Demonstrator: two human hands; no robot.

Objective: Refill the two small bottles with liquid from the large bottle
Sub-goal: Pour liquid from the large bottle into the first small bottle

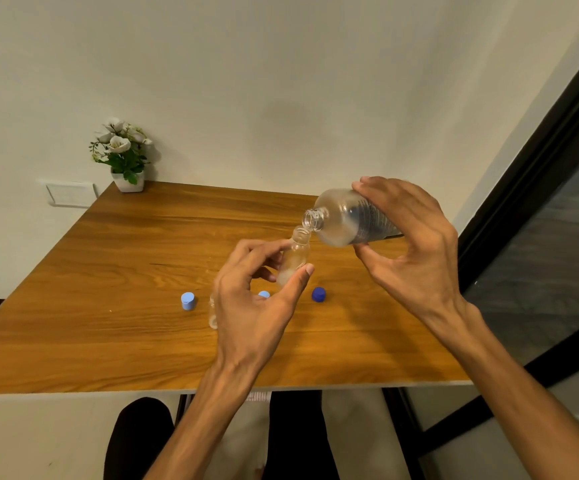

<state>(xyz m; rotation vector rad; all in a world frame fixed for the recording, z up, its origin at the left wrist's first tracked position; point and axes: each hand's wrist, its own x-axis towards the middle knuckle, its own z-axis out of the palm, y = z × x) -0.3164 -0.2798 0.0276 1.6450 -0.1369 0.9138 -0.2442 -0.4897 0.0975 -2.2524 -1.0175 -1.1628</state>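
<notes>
Bottles meet mouth to mouth above a wood-grain table (108,341): the large bottle (347,220), clear plastic with dark print, is tipped on its side in the right hand (416,251), fingers over its top and thumb beneath, its threaded neck just above the open mouth of a small bottle (296,254). The left hand (250,306) pinches that small clear bottle between thumb and fingertips, tilted slightly. A second small bottle (213,313) stands on the table, mostly hidden behind the left hand. Two light blue caps (188,301) (264,294) and a dark blue cap (319,294) lie nearby. A potted white-flowered plant (123,154) occupies the far corner.
</notes>
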